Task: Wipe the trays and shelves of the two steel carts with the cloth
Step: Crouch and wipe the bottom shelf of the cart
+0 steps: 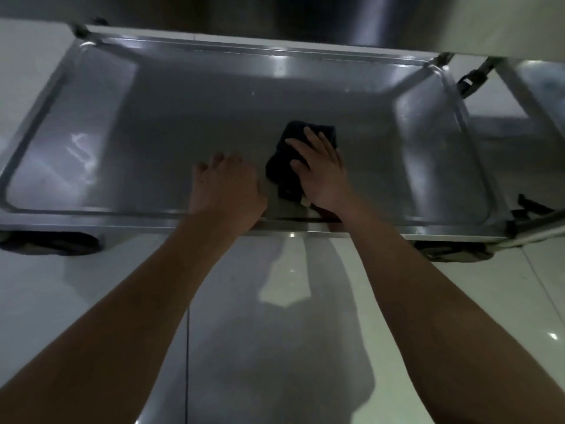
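Dark cloth (293, 160) lies flat under the right hand (321, 172), no grip, fingers straight on it

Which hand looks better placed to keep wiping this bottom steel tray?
The right hand: its straight fingers already press the dark cloth flat on the steel cart tray. The left hand touches no cloth, resting near the tray's front edge.
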`<action>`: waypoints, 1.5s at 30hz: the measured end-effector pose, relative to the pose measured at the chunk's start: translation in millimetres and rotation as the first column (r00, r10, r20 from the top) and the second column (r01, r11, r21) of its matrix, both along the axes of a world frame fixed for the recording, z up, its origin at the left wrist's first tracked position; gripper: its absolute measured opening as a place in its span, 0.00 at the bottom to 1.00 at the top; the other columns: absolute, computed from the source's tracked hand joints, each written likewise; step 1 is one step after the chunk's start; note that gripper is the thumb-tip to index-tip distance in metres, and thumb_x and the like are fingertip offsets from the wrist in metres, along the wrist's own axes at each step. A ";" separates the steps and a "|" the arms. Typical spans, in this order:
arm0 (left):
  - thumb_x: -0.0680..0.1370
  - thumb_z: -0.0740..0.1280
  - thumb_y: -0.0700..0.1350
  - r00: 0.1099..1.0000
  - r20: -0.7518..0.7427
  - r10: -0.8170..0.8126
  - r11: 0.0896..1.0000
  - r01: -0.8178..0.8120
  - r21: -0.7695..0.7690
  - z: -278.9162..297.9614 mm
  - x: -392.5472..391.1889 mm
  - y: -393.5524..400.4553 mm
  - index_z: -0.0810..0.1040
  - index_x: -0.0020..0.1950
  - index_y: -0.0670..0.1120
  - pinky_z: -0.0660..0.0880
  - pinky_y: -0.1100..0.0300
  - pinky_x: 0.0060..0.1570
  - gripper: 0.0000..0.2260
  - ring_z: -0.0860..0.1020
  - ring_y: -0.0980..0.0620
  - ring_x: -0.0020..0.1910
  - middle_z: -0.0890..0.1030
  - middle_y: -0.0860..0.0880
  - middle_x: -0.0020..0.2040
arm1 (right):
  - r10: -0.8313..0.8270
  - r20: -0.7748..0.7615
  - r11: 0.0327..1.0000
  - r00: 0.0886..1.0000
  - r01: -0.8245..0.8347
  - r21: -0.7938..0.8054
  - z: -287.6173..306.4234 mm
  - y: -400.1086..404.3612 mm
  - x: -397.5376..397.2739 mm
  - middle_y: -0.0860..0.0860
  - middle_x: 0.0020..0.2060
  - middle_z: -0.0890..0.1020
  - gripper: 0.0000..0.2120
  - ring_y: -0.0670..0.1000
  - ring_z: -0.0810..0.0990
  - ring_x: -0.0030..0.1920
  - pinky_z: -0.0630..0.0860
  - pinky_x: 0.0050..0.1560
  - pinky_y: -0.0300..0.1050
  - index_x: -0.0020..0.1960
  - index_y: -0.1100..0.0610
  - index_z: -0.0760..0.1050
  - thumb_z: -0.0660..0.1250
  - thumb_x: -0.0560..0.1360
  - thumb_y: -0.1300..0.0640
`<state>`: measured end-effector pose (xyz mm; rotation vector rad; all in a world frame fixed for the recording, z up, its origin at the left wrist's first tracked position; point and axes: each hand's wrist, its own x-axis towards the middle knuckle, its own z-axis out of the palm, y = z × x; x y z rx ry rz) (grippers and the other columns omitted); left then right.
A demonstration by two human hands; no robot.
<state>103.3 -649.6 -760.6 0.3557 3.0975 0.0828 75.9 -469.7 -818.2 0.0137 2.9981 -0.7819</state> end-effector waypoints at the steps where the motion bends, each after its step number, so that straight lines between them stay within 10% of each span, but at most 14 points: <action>1: 0.78 0.59 0.49 0.999 0.017 -0.050 0.997 0.049 0.051 0.5 3.9 18.6 0.80 0.51 0.46 0.69 0.46 0.55 0.12 0.74 0.41 0.56 0.77 0.44 0.53 | -0.021 -0.009 1.000 1.000 0.021 -0.021 -0.3 13.1 2.5 0.46 0.81 0.53 0.22 0.50 0.46 0.81 0.43 0.77 0.52 0.77 0.42 0.62 0.56 0.84 0.50; 23: 0.77 0.60 0.54 0.961 0.033 -0.276 0.958 0.272 0.095 -41.3 26.3 210.3 0.80 0.55 0.51 0.70 0.41 0.60 0.13 0.70 0.43 0.62 0.74 0.48 0.61 | -0.436 -0.068 0.886 0.897 0.442 0.140 0.3 257.4 48.9 0.49 0.81 0.53 0.22 0.53 0.47 0.80 0.44 0.78 0.54 0.78 0.46 0.60 0.54 0.84 0.50; 32: 0.80 0.60 0.57 0.905 0.059 -0.420 0.894 0.402 0.196 -32.3 9.1 165.5 0.79 0.63 0.53 0.68 0.48 0.62 0.17 0.71 0.46 0.67 0.74 0.52 0.67 | -0.342 -0.045 0.927 0.939 0.345 0.149 1.1 198.6 31.2 0.50 0.81 0.52 0.22 0.55 0.47 0.81 0.47 0.78 0.57 0.78 0.47 0.61 0.54 0.84 0.51; 39: 0.77 0.61 0.53 0.990 -0.015 -0.141 0.971 0.141 0.192 -39.4 -2.4 25.7 0.82 0.55 0.47 0.71 0.44 0.57 0.15 0.74 0.41 0.60 0.79 0.47 0.60 | -0.179 0.026 0.975 0.984 0.173 0.138 4.9 111.3 -16.7 0.47 0.81 0.49 0.21 0.53 0.44 0.81 0.44 0.78 0.57 0.78 0.45 0.60 0.51 0.85 0.51; 45: 0.80 0.63 0.52 0.990 0.067 -0.120 0.981 0.108 0.162 -41.8 -7.9 -38.8 0.77 0.67 0.53 0.69 0.46 0.60 0.16 0.71 0.44 0.66 0.74 0.50 0.68 | 0.095 0.049 0.987 0.994 -0.100 0.127 2.9 -6.3 -65.2 0.46 0.81 0.49 0.20 0.53 0.44 0.81 0.42 0.78 0.56 0.77 0.44 0.62 0.51 0.85 0.52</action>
